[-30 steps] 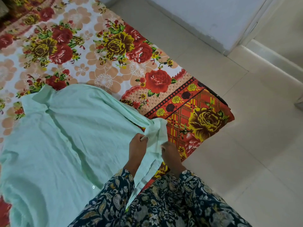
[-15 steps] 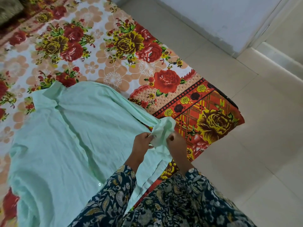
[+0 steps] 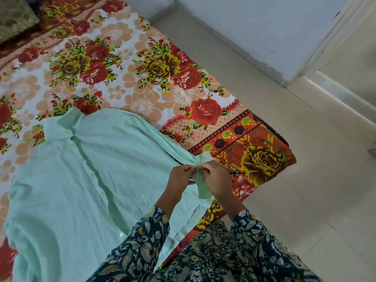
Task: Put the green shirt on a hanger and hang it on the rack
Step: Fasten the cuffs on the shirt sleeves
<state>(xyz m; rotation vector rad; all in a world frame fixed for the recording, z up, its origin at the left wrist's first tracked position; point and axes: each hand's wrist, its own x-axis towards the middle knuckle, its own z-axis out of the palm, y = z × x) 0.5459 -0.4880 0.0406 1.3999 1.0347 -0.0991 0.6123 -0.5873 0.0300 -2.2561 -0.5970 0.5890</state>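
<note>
The two hands are coming together. A sec ago they were sitting a bit apart on the sleeve end, & the cloth was standing open between them. Now the left hand [image 3: 181, 178] & the right hand [image 3: 215, 180] are touching each other. Both are pinching the sleeve end [image 3: 200, 187] w/ curled fingers, & the cloth is bunching up small between them. The view is shifting too, so more of the bed is showing at the far left.

The green shirt [image 3: 81, 180] is lying spread out on the flowery bed sheet [image 3: 142, 58], front facing up, w/ its collar [image 3: 67, 123] pointing to the far side. One sleeve is stretching from the shirt to the hands at the near right edge of the bed, next to the floor [image 3: 305, 180].

What this means: the person is prob. fixing the cuff, maybe a button, but the fingers are hiding it so I can't tell. The job is only starting. No hanger & no rack are showing. The shirt is not hanging on anything yet, so getting a hanger is prob. coming once the sleeve is sorted.
</note>
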